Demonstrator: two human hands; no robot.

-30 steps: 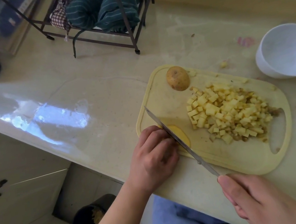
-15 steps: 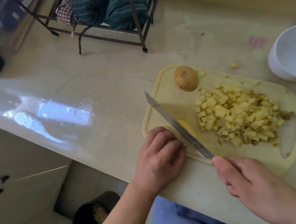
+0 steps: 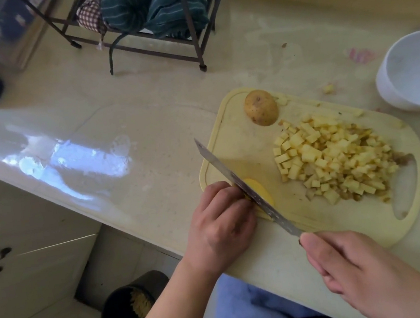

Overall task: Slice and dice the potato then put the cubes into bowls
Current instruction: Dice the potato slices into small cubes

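Two hands are on the job over the cutting board (image 3: 228, 121). My left hand (image 3: 221, 224) sits at the board's seven o'clock corner, fingers curled down over the potato piece (image 3: 260, 192), pinning it to the board; only a yellow cut face peeks out on the blade's far side. My right hand (image 3: 360, 272) is clamped round the knife handle at the board's six o'clock edge, thumb along the top, though the handle itself is buried in my grip and I can't quite make it out. The knife (image 3: 242, 186) runs from my right hand toward ten o'clock, blade edge down across the potato piece, right against my left knuckles, tip reaching past the board's left rim.

Up at the board's twelve o'clock sits a potato half (image 3: 261, 108), skin side up, untouched. Filling the board's centre out toward three o'clock is the heap of potato cubes (image 3: 337, 160), well apart from the blade. Off the board at two o'clock stands the white bowl (image 3: 411, 73) on the counter (image 3: 143, 109), with one stray cube (image 3: 328, 88) lying between bowl and board.
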